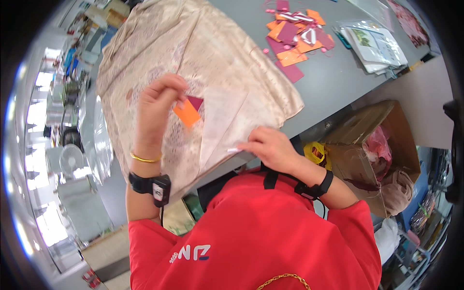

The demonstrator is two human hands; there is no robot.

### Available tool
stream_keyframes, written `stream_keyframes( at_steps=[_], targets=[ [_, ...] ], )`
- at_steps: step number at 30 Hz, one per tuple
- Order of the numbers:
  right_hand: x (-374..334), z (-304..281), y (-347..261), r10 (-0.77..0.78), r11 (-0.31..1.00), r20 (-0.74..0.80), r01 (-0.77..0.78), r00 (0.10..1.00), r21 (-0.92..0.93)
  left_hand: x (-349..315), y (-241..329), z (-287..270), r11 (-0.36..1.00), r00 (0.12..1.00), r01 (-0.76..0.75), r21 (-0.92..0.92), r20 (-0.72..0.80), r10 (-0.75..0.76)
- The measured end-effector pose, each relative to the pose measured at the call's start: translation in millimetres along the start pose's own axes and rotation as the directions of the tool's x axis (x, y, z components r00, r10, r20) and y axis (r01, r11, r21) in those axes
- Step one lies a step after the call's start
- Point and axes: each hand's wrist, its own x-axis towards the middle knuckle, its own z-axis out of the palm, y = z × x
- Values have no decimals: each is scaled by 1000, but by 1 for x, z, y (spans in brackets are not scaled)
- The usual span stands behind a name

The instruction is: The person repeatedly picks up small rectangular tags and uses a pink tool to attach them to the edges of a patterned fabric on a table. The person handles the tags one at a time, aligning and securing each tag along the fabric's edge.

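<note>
My left hand is raised over a beige patterned fabric garment, its fingers pinched together. From them hangs an orange hang tag with a maroon tag behind it. Low on the right, near the table's front edge, my right hand is closed on a small white strip, too blurred to name more exactly. A pale, smooth panel of the garment lies between the two hands.
Several orange and maroon hang tags with strings lie piled on the grey table. Plastic-wrapped packets are at the far right. Beside the table stands an open cardboard box holding pink plastic and cloth. A fan stands at the left.
</note>
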Motion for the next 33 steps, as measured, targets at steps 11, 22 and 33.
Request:
stream_keyframes(
  at_steps=[11,22,33],
  targets=[
    [12,0,-25,53,993,-59,-59,997,-106,-126,-72,59,903,921,389,-180,107,-376],
    [15,-4,-28,-11,967,-53,-3,999,-254,-119,-81,58,749,865,502,-432,248,-436],
    [-24,-55,-17,-42,868,127,99,991,-487,-106,-65,67,885,877,465,-16,149,-457]
  ],
)
